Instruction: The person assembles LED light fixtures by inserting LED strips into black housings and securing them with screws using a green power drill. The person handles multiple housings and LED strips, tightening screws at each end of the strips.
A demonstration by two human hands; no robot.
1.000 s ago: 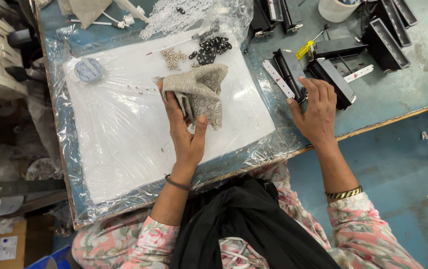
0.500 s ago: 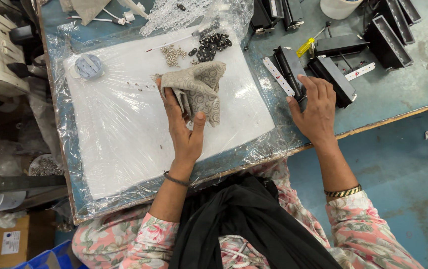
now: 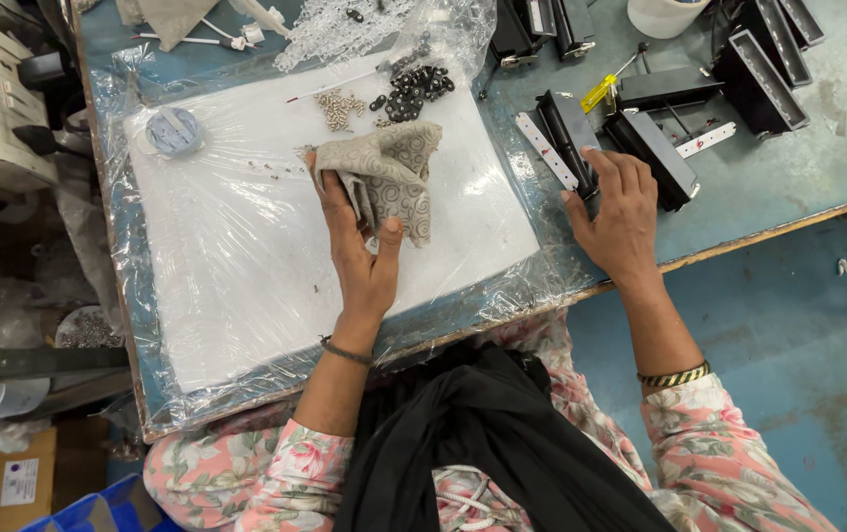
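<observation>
We note the left hand (image 3: 364, 258) pinching the cloth (image 3: 392, 177) on the counter's (image 3: 788, 172) white sheet (image 3: 236, 266), right hand (image 3: 620, 212) spread flat on a black part (image 3: 569, 133); a careless wipe could scatter the screws (image 3: 339, 106) beside it.

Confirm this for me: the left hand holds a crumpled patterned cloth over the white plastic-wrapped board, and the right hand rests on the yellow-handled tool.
Not quite. In the head view the right hand rests on a black rectangular part, not the yellow-handled tool, which lies apart, farther up the table. The left hand does hold the patterned cloth over the white board.
</observation>
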